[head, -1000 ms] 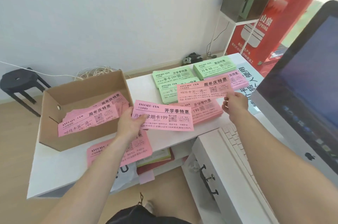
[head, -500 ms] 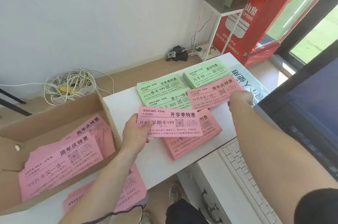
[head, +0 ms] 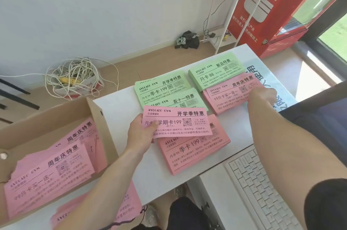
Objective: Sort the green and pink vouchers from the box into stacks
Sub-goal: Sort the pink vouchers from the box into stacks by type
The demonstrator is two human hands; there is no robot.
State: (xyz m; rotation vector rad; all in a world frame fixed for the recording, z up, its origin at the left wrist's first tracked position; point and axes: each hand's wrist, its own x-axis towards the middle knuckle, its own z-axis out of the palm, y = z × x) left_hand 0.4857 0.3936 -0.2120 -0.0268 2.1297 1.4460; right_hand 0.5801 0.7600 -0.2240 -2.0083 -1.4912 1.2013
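Observation:
My left hand [head: 141, 133] pinches a single pink voucher [head: 180, 123] by its left end, holding it above a pink stack [head: 193, 151] on the white table [head: 120, 105]. My right hand [head: 262, 96] rests on the right end of another pink stack [head: 228, 96] at the far right. Three green stacks lie behind: one [head: 161, 86] at the back left, one [head: 185, 101] partly under the held voucher, one [head: 216, 71] at the back right. The cardboard box [head: 97, 115] at the left holds several pink vouchers [head: 50, 169].
More pink vouchers [head: 127, 205] lie at the table's front edge under my left forearm. A white keyboard [head: 262, 188] and a dark monitor [head: 319, 117] stand at the right. A cable tangle [head: 73, 77] sits on the floor behind; a red cabinet [head: 272, 13] is at the back right.
The view has closed in on the table. My right hand has lowered its pink voucher onto the far-right pink stack. The left hand still holds its voucher over the near stack.

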